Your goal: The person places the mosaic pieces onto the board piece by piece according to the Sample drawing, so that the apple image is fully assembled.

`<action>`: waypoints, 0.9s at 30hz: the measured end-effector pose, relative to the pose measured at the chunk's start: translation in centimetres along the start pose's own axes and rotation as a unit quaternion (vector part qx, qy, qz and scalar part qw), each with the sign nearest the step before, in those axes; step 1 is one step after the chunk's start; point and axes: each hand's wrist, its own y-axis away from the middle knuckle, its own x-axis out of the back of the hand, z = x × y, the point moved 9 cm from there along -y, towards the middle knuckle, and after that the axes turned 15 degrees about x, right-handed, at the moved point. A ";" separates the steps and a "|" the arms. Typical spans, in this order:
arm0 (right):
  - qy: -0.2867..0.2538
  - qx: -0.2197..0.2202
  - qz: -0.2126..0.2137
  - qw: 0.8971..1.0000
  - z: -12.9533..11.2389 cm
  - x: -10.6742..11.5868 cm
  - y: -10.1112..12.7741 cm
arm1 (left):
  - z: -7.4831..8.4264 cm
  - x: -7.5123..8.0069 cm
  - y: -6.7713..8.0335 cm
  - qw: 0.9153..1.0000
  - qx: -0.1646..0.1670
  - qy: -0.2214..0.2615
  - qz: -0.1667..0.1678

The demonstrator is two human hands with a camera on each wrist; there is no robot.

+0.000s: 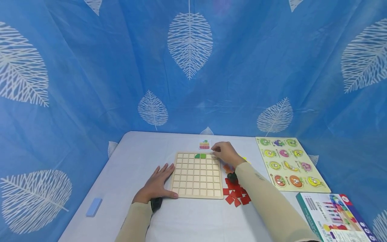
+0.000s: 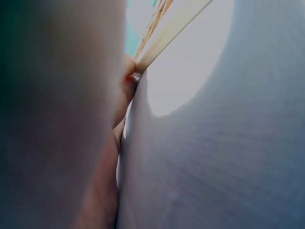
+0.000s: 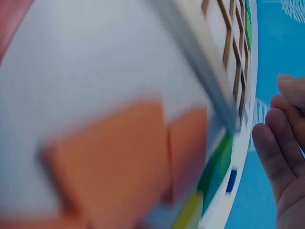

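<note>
Two hands at grid board [image 1: 196, 176]: left hand [image 1: 157, 185] flat, fingers apart; right hand [image 1: 225, 153] grip state unclear.

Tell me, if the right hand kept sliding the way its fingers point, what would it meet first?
Probably the small pattern card. The right hand hovers at the grid board's far right corner, fingers pointing left and away; depth is uncertain.

No legible text anywhere. Faint white lettering along the side of the box [image 1: 332, 215], too small and blurred to read. Only coloured pictures on the card [image 1: 205, 144] and the puzzle board [image 1: 288, 164].
</note>
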 end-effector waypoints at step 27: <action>0.018 -0.076 -0.051 0.996 3.1 1.6 3.7 | -0.1 -0.1 0.0 1.000 0.004 -0.006 0.006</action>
